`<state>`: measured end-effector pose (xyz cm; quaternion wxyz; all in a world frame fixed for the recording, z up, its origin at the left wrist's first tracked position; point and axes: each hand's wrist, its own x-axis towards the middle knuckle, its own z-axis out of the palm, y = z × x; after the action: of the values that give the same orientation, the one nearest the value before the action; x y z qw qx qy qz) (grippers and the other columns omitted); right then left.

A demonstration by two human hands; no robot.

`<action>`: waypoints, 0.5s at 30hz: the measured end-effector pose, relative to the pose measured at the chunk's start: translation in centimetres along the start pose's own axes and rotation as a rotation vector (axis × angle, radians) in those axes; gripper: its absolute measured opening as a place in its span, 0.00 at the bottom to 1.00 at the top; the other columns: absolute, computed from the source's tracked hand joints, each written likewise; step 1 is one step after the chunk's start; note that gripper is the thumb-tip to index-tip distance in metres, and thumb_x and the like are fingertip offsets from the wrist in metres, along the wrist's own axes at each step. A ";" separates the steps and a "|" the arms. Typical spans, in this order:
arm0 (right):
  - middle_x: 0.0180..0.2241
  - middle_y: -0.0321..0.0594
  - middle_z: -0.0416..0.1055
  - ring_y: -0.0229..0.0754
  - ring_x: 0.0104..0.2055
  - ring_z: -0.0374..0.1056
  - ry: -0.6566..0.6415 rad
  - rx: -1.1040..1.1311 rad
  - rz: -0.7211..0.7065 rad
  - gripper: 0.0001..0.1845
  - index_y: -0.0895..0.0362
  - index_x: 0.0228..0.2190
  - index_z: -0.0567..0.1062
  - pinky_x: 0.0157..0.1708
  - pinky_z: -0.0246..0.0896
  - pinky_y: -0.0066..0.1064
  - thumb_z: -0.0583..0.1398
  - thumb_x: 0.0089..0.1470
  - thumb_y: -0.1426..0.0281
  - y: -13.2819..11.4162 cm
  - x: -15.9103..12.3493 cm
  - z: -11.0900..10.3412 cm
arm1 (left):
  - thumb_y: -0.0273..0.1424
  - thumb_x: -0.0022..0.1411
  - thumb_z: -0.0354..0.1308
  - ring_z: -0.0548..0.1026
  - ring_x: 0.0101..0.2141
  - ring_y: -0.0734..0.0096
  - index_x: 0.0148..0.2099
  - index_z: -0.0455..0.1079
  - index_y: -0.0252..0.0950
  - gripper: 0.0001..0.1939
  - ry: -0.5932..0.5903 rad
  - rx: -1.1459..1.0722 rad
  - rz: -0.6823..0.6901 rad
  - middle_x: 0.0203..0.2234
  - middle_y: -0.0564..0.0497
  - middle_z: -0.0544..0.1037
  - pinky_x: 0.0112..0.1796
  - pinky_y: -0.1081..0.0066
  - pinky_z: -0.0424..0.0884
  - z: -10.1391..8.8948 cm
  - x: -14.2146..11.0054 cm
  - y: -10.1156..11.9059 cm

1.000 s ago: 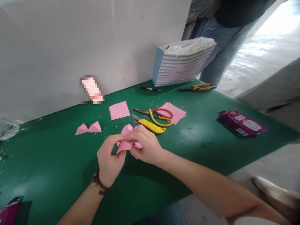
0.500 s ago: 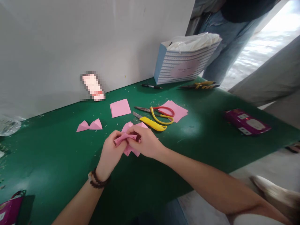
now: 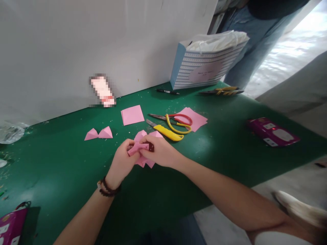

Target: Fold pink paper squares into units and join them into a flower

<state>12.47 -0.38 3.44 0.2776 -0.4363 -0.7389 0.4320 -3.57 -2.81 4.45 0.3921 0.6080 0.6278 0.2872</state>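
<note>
Pink paper (image 3: pixel 145 163) on a green mat (image 3: pixel 204 177) — a yellow knife (image 3: pixel 166 132), a blue-striped bag (image 3: pixel 204 68).

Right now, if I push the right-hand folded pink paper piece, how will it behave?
This folded pink paper piece is probably very light, so it may skid across the green mat. Its creases should hold, but a firm pinch would likely crush it.

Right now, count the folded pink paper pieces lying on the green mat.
2: a folded piece and a second folded piece, side by side, left of the left hand.
</note>
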 end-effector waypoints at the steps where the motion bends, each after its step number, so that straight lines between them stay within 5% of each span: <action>1: 0.30 0.35 0.72 0.36 0.29 0.65 -0.011 0.014 -0.001 0.08 0.56 0.34 0.73 0.28 0.59 0.27 0.57 0.48 0.74 0.1 0.0 0.0 | 0.26 0.53 0.55 0.72 0.29 0.70 0.35 0.68 0.36 0.05 0.024 0.010 0.021 0.29 0.53 0.75 0.28 0.72 0.69 0.0 0.0 -0.1; 15: 0.28 0.33 0.69 0.36 0.29 0.65 0.093 0.170 -0.021 0.09 0.56 0.30 0.70 0.27 0.59 0.27 0.56 0.44 0.77 0.5 0.1 0.4 | 0.24 0.52 0.58 0.78 0.31 0.70 0.38 0.68 0.36 0.09 0.100 -0.159 0.108 0.32 0.52 0.77 0.30 0.73 0.75 0.7 -0.7 0.3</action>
<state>12.29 -0.34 2.77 0.3522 -0.4231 -0.6902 0.4696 -2.85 -3.57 4.41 0.3915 0.5927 0.5881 0.3868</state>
